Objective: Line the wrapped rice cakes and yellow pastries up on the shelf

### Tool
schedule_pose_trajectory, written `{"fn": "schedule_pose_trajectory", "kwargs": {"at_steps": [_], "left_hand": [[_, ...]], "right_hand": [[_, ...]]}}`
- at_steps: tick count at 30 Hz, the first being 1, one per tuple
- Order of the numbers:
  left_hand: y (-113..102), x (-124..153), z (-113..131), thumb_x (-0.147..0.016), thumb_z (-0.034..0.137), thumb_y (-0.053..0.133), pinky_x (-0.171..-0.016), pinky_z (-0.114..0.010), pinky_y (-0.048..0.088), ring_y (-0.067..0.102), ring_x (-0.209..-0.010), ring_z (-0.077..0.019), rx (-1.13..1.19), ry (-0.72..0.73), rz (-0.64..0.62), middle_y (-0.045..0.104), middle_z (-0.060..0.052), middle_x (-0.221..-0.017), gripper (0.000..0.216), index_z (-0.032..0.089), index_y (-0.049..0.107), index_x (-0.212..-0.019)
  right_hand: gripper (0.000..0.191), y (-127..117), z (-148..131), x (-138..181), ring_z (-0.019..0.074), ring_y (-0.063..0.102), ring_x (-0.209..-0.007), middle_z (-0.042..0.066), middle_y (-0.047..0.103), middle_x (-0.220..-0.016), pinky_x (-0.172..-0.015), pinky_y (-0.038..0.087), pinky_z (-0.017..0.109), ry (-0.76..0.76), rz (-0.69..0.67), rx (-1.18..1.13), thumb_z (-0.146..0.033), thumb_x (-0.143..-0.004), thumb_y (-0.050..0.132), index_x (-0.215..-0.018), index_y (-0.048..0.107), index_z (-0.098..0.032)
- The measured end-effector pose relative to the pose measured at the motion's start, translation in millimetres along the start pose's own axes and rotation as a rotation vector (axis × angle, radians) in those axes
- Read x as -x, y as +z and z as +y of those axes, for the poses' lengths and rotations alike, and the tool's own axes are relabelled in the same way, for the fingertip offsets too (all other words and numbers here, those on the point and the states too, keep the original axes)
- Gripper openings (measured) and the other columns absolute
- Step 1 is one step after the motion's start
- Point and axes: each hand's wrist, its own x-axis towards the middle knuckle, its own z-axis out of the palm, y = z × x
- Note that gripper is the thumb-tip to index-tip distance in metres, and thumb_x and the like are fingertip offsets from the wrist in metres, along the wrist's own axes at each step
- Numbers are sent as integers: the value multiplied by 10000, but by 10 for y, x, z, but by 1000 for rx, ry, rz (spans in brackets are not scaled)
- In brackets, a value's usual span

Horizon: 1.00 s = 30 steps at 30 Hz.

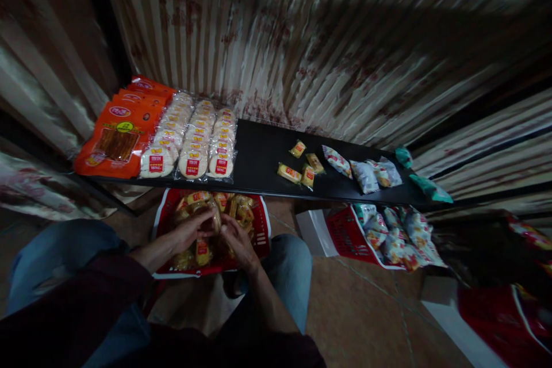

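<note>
Dim scene, dark corners, strong edge distortion, motion blur along borders.

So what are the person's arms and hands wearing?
Both hands, left hand and right hand, are bare: no gloves, and no rings or watch that I can make out. The forearms are bare too, with dark maroon sleeves pushed up towards the elbows.

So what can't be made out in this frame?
Head view only:
- Left hand and right hand: fingers overlap among the yellow packs in the red basket; their grip is unclear.
- Pack labels: too small and blurred.
- Red bag, lower right: in shadow, cut by the edge.
- Green packs: dim, their print illegible.
</note>
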Motion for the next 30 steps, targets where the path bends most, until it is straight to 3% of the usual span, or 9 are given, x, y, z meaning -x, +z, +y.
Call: {"fn": "schedule_pose_trajectory", "kwargs": {"at_steps": [7,13,18,25,30], "left_hand": [[-15,12,-80,-602,461,759,-677,-296,492,630,-865,-219,-200,129,112,675,-70,-982,582,234,564,-1100],[-41,31,-89,-658,486,693,-672,-281,480,610,-811,-188,-356,239,113,631,-62,-972,646,197,503,-1204],[-145,-82,-126,-703,409,606,-687,-293,490,591,-805,-168,-481,390,158,593,-54,-954,523,166,510,-1156],[-158,-94,-155,-731,265,525,-727,-317,510,605,-769,-154,-692,594,138,605,-25,-843,407,165,504,-1125],[-97,9,-135,-790,232,484,-769,-336,509,609,-806,-157,-860,749,174,625,-56,-965,402,177,481,-1189]], "right_hand": [[373,41,-65,25,204,644,-965,43,682,-1037,-898,489,366,-1,-52,34,-486,-759,635,-1022,628,-222],[404,33,42,-9,197,647,-881,41,691,-987,-835,504,347,74,-37,-55,-487,-727,658,-1023,645,-212],[365,-53,39,-25,177,630,-727,28,687,-805,-715,503,305,123,18,-102,-497,-693,674,-890,675,-190],[375,-251,-96,6,151,616,-721,16,675,-756,-741,467,293,160,-186,-13,-506,-739,648,-920,670,-178],[411,-315,-110,19,128,577,-667,1,652,-698,-693,451,268,119,-189,72,-539,-756,622,-932,664,-171]]}}
